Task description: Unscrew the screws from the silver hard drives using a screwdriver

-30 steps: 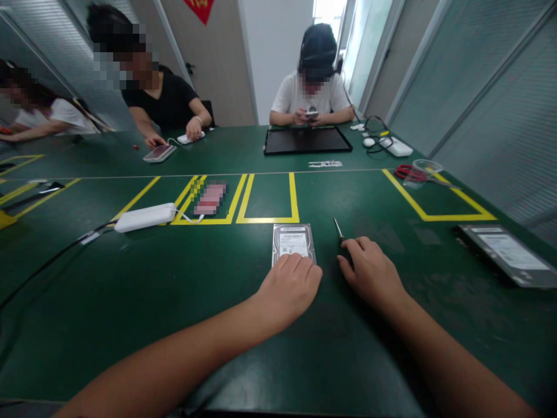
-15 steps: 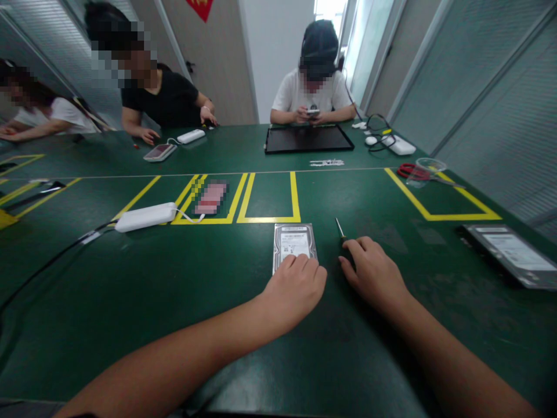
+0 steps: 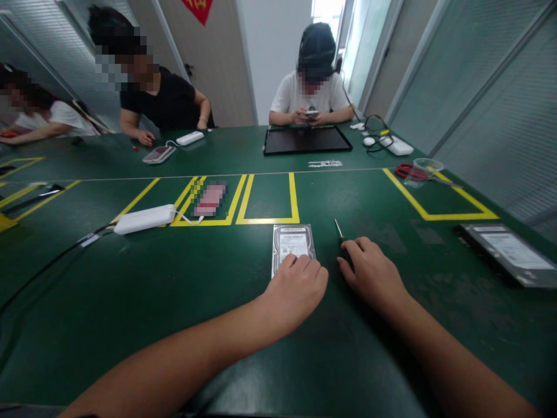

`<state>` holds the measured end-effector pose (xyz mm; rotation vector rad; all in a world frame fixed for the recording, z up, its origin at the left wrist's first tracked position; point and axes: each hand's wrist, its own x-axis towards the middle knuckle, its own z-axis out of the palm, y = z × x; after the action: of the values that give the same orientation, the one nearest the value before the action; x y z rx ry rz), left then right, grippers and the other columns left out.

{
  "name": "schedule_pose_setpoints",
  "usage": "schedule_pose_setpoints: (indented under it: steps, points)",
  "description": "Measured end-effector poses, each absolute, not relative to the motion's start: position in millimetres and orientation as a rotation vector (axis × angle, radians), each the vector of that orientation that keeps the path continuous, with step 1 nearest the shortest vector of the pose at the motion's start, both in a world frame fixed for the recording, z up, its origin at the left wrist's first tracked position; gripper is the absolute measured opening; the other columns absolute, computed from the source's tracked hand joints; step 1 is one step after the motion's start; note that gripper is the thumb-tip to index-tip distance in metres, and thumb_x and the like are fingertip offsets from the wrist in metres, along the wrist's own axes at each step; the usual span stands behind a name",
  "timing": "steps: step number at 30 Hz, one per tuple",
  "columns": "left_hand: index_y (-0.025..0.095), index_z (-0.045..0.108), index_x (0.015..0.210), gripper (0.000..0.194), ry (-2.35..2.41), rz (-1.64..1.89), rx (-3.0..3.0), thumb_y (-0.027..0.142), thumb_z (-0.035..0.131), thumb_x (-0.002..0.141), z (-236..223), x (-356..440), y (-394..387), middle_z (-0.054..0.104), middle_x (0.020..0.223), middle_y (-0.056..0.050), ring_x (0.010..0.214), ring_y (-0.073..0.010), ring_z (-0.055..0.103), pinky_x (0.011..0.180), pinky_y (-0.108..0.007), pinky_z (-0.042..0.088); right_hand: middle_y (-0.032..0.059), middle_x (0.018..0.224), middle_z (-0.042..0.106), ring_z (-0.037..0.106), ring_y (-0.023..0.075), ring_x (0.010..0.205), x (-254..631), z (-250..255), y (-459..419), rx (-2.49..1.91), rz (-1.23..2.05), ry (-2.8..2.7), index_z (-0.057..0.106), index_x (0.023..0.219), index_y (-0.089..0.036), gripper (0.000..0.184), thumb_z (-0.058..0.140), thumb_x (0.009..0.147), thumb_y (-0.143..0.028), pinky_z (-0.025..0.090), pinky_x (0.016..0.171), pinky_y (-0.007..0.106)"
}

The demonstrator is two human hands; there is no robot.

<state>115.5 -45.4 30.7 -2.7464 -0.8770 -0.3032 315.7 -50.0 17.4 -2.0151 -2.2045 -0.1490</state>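
Fingers of the left hand (image 3: 296,290) bunch together over the near end of a flat, silver, rectangular metal hard drive (image 3: 292,239) at twelve o'clock, tips hidden, so I cannot tell their grip; light, even pressure should steady its smooth casing; the right hand (image 3: 375,270) clasps a dark-handled screwdriver (image 3: 338,229), slim metal shaft towards eleven o'clock; beneath, a glossy green table (image 3: 195,267).

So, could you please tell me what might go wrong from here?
The screwdriver at the right hand has its bare shaft beside the hard drive, so a sideways slip might scratch it. The left hand covers the drive's near end, so a problem there could go unseen.
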Motion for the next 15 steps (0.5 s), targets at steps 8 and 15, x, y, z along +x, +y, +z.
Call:
schedule_pose_setpoints:
  steps: [8,15]
  points:
    - [0.016,0.056,0.086,0.011,-0.867,-0.316,-2.784,0.014,0.050,0.095,33.0,114.7,-46.2,0.063,0.087,-0.006,0.086,-0.0248,0.059,0.073,-0.039,0.041,0.0109,0.108,0.057,0.057,0.0228,0.096,316.3,18.6,-50.5,-2.022,-0.150,-2.207,0.059,0.116,-0.016,0.029,0.047,0.096,-0.034,0.046,0.075,0.032]
    - [0.017,0.058,0.086,0.009,-0.895,-0.369,-2.807,0.016,0.053,0.094,29.6,110.2,-45.1,0.064,0.088,-0.006,0.088,-0.0246,0.058,0.077,-0.040,0.040,0.0116,0.109,0.057,0.058,0.0233,0.096,314.0,20.4,-52.2,-2.039,-0.142,-2.213,0.057,0.117,-0.016,0.029,0.048,0.096,-0.033,0.046,0.074,0.032]
